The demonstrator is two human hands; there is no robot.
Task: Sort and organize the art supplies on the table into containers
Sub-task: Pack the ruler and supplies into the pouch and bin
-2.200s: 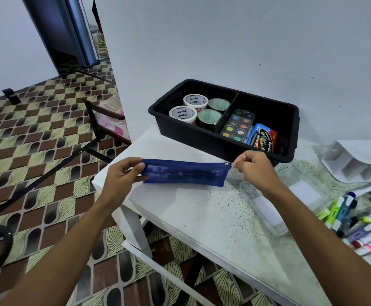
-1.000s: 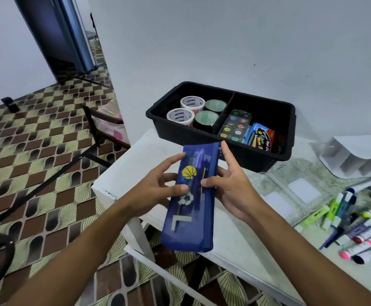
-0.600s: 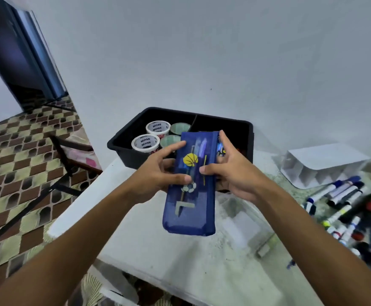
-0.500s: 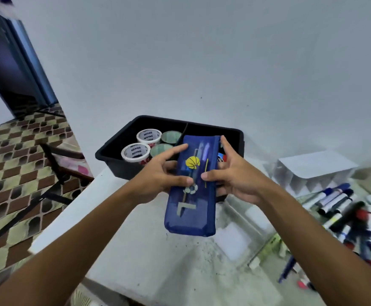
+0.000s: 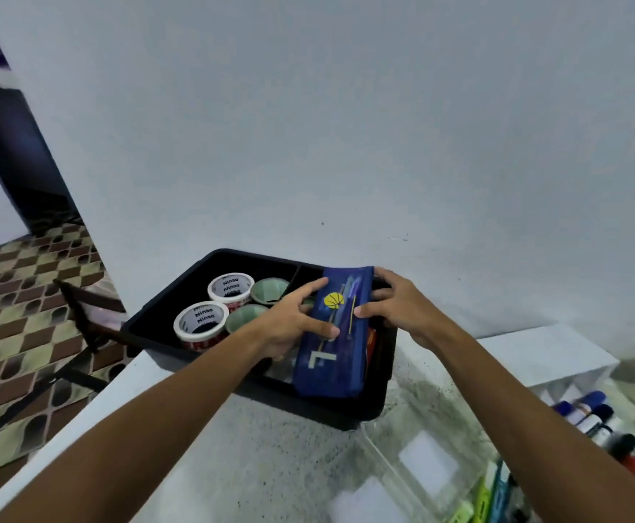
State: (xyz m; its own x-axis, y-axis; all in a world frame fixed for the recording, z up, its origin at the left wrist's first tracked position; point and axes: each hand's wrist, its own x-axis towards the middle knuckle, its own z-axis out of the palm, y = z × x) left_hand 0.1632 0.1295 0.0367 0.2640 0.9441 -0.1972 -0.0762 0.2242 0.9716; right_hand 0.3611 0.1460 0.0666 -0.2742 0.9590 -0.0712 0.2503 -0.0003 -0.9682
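Head camera looks down on both hands lowering a blue zip pencil pouch (image 5: 336, 334) into the right-hand compartment of the black divided bin (image 5: 255, 386), its near end resting about on the bin's front rim. The left hand (image 5: 293, 322) grips the pouch's left edge, thumb pressed on its face, fingers (image 5: 308, 290) curled round the side; the right hand (image 5: 399, 307) pinches the right edge, thumb on top.

The pouch looks soft and light, a mesh-fronted fabric sleeve with thin pens showing through, so I'd judge it sags unless held along both long edges, as it is here. Nothing about it looks fragile.

The pouch covers most of that compartment; only a red sliver shows beside it. Four tape rolls (image 5: 229, 288) fill the left compartment. The markers (image 5: 587, 413) on the tabletop (image 5: 270, 454) are cut off at the right edge, and a clear plastic tray (image 5: 421, 462) is hard to make out.
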